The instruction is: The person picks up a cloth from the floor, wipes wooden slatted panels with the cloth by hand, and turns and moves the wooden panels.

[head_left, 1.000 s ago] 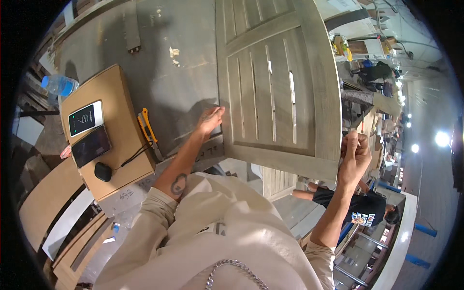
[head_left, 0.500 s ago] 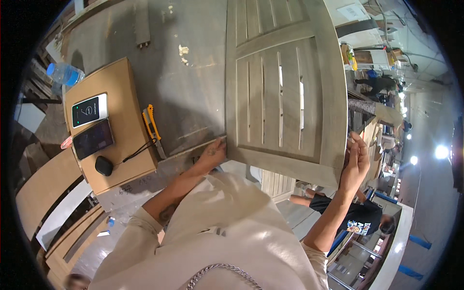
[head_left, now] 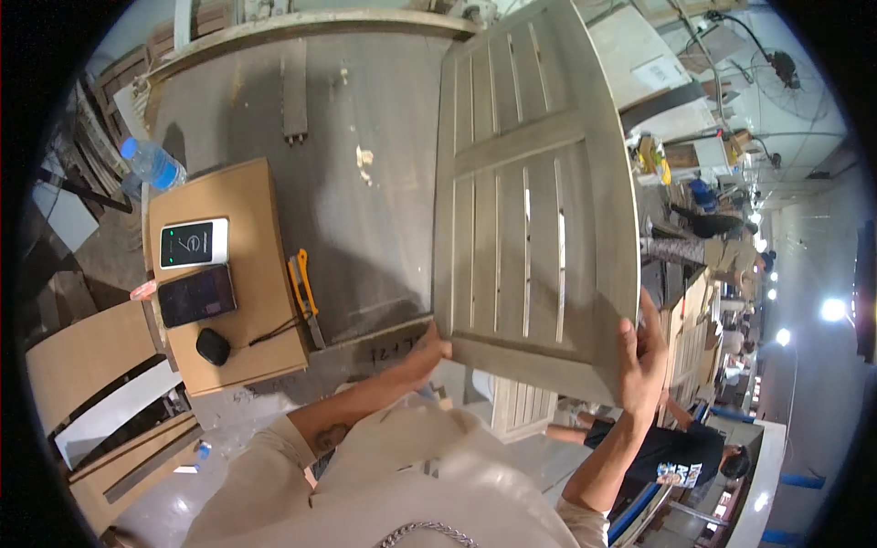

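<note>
On the table (head_left: 384, 237), by its near edge, the panel (head_left: 544, 210) looked assembled, right hand (head_left: 642, 361) gripping, left hand (head_left: 429, 353) touching, grip unclear.

The right hand (head_left: 645, 352) holds the right edge of a slatted wooden panel (head_left: 512, 256), with thumb on its face. The left hand (head_left: 429, 353) touches the near left corner, fingers partly hidden. To the left of this hand, a yellow cutter (head_left: 303, 283) lies beside a cardboard box (head_left: 254, 306), which carries a dark phone (head_left: 196, 297) and a small black case (head_left: 213, 346).
</note>
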Demonstrator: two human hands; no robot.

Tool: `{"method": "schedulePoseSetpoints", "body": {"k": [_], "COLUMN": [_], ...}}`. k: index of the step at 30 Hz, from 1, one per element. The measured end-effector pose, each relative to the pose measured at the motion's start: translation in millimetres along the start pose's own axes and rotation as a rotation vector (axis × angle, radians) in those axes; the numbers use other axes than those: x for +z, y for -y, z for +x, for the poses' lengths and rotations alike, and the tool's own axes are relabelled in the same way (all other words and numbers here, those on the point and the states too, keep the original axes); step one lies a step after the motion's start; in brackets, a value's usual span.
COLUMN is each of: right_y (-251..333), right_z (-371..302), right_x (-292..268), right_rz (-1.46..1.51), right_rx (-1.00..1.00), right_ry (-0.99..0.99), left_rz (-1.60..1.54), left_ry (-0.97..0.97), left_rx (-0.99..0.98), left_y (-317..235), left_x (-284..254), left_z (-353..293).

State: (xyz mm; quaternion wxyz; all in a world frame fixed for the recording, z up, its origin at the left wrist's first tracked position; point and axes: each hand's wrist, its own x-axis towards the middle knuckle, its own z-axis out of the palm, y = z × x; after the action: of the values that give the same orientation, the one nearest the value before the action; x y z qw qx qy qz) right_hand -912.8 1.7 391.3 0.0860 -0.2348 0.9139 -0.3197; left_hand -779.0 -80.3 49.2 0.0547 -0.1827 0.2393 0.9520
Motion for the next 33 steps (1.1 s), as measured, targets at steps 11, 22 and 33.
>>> {"method": "schedulePoseSetpoints", "body": {"k": [11, 22, 33], "right_y": [-22.9, -28.2, -19.4], "right_z": [2.8, 4.4, 9.4], "right_x": [-1.5, -9.6, -10.4], "right_rz": [-0.043, 0.007, -0.003], "right_rx": [-0.093, 0.035, -0.059], "right_ry": [-0.057, -0.020, -0.013], "left_rz": [-0.040, 0.124, 0.228], "left_ry": [-0.123, -0.325, -0.612], "left_rx": [-0.123, 0.033, 0.121], "left_y": [-31.9, -60.8, -56.7], "left_x": [17.4, -6.5, -63.5], "left_z": [-10.4, -12.7, 103.3]}}
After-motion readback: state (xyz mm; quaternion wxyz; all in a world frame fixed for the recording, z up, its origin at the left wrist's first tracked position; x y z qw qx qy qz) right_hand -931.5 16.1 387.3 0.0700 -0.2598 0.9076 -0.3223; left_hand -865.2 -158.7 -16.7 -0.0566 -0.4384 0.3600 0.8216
